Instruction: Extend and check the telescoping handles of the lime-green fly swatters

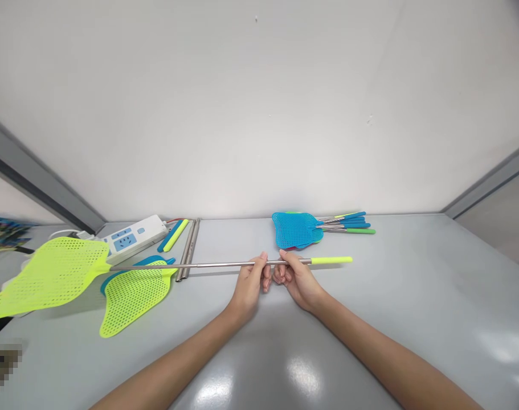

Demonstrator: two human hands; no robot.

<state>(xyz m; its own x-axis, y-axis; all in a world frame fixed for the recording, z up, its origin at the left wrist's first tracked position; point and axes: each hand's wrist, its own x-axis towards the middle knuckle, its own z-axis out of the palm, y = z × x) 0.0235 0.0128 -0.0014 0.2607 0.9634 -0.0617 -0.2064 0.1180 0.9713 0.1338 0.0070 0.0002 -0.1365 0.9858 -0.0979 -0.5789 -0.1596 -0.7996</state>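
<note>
The left hand [248, 282] pinches the slim, shiny metal shaft of a fly swatter [216, 264]; the right hand [299, 282] grips its thicker section beside the smooth yellow grip. The swatter lies level above the worktop [396, 319], its perforated yellow-green plastic head reaching the left edge. Beneath, a loose yellow-green head [135, 302] overlaps a blue one [107, 280]. Farther off, toward the back-left corner, are bare metal tubes [188, 250], two round-ended sleeves [176, 235] and a boxy white power strip [133, 238]. Blue-topped swatters [297, 228] lie stacked near the back edge.
</note>
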